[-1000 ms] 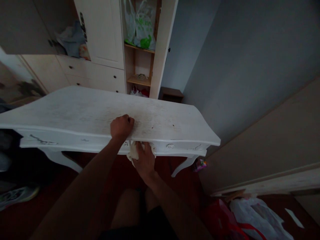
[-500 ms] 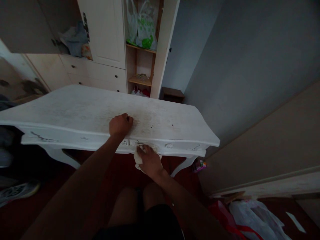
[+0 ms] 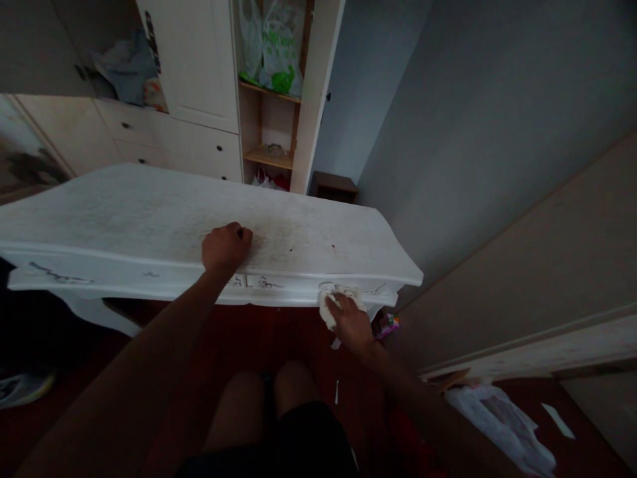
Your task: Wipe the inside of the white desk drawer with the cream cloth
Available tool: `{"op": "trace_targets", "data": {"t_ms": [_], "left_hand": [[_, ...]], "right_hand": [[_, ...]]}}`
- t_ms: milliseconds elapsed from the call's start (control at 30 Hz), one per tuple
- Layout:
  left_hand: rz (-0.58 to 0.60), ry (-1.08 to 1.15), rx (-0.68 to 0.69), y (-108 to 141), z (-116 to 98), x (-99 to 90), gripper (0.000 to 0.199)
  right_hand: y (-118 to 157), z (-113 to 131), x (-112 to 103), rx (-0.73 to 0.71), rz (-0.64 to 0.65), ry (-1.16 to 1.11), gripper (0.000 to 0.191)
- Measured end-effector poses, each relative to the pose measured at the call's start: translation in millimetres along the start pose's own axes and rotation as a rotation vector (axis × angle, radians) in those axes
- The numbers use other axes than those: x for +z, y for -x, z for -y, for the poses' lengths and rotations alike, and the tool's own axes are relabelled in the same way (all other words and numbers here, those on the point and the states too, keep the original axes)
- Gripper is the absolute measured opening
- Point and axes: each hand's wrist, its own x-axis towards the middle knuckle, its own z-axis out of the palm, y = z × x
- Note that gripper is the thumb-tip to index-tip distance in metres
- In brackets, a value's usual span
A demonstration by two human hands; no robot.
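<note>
A white table [image 3: 318, 222] with a curved edge and carved drawer fronts stands before me, its top smudged with dark marks. My left hand [image 3: 225, 248] rests as a closed fist on the front part of the tabletop, with no object visible in it. Below the table's rim, my right hand [image 3: 352, 326] presses a pale cloth [image 3: 327, 313] against the right part of the drawer front. The cloth partly covers the area around the right drawer knob and hangs under the lower edge.
Behind the table is a white wardrobe [image 3: 204, 79] with an open door and plastic bags [image 3: 281, 56] on a shelf. A grey wall [image 3: 478, 133] runs along the right. On the red floor lie a white plastic bag [image 3: 497, 418] and a shoe [image 3: 24, 388].
My right hand has slid the cloth rightward along the drawer front, from the middle toward the right end. My left fist stays on the tabletop. The view has shifted slightly.
</note>
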Motion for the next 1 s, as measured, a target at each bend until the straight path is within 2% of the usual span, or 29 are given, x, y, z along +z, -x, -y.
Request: {"op": "trace_targets", "data": {"t_ms": [100, 200, 267, 367, 467, 600, 833, 933, 1000], "left_hand": [[-0.003, 0.010, -0.002, 0, 0, 0.2, 0.044], [0.011, 0.011, -0.006, 1, -1, -1.0, 0.044], [0.016, 0.014, -0.008, 1, -2, -2.3, 0.044], [0.014, 0.018, -0.010, 1, -3, -3.3, 0.044], [0.010, 0.016, -0.006, 1, -2, -2.0, 0.044], [-0.006, 0.018, -0.008, 0, 0, 1.3, 0.045], [-0.017, 0.045, 0.004, -1, 2, 5.1, 0.045], [-0.021, 0.061, -0.007, -1, 2, 5.6, 0.044], [-0.019, 0.072, -0.011, -1, 2, 5.8, 0.043]], "right_hand": [[13, -42, 7, 0.089, -0.041, -0.010, 0.071], [24, -76, 13, 0.174, -0.135, -0.101, 0.064], [27, -85, 13, 0.228, -0.250, -0.228, 0.058], [24, -79, 7, 0.316, -0.461, -0.449, 0.048], [13, -51, -3, 0.379, -0.591, -0.587, 0.044], [-7, 10, -10, 0.299, -0.597, -0.698, 0.043], [-56, 128, -8, 0.173, -0.438, -0.711, 0.054], [-75, 162, -9, 0.093, -0.350, -0.635, 0.057], [-83, 174, -11, 0.041, -0.273, -0.573, 0.060]]}}
